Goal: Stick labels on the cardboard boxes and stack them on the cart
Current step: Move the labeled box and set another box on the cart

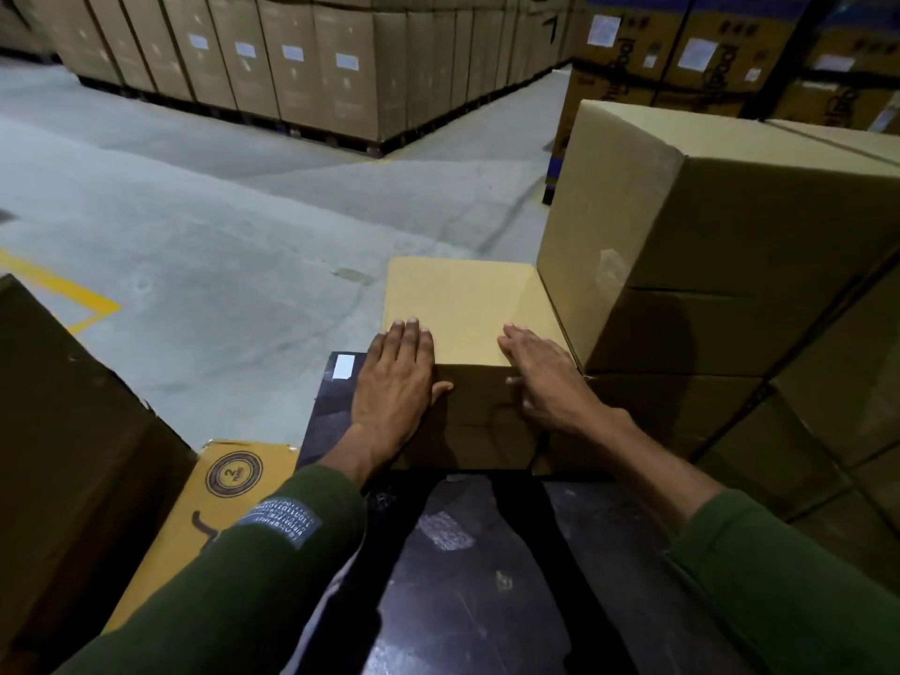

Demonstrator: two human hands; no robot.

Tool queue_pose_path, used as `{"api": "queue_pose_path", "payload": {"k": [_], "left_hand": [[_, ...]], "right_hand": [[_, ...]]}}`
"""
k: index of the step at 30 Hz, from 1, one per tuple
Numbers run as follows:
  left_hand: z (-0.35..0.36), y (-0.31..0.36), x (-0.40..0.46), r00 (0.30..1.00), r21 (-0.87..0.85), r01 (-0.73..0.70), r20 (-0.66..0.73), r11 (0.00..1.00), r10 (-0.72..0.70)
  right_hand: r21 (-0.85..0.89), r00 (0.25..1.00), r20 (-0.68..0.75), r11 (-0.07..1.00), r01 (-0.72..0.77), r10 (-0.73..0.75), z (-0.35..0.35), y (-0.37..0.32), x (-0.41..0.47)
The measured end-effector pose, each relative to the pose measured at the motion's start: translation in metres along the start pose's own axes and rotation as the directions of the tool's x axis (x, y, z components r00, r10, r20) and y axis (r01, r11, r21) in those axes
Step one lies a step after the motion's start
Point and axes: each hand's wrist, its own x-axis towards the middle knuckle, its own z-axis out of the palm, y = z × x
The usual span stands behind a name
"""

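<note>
Both hands are resting on a small cardboard box (462, 309) that is sitting on the dark deck of the cart (487, 552). The left hand (394, 377) is lying flat over the box's near left top edge, its fingers (406, 341) held straight and close together on the lid, the thumb wrapping onto the shaded front face. The right hand (543, 377) is lying over the near right top edge, fingers (516, 343) extended and slightly spread, gripping nothing. Just right of the right fingers, a stack of larger cardboard boxes (682, 236) is standing against the small box's side. Left of the left fingers, a white label (344, 366) is lying on the cart deck, apart from the box. Further left and nearer the person, a yellow printed carton (214, 499) is showing a round emblem. Well beyond the fingertips, rows of palletised cartons (292, 65) are lining the far side of the concrete floor (219, 211). Green sleeves (243, 577) are covering both forearms.
</note>
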Motion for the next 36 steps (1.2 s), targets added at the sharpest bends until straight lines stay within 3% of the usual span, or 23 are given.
{"api": "queue_pose_path", "payload": {"k": [29, 36], "left_hand": [[-0.019, 0.001, -0.005, 0.999, -0.058, -0.001, 0.037, 0.998, 0.003], [-0.024, 0.008, -0.006, 0.998, -0.052, 0.013, 0.056, 0.999, -0.010]], "right_hand": [[0.000, 0.995, -0.068, 0.998, -0.068, 0.068, -0.002, -0.020, -0.005], [0.088, 0.995, -0.067, 0.994, -0.065, 0.071, -0.009, -0.015, -0.007]]}}
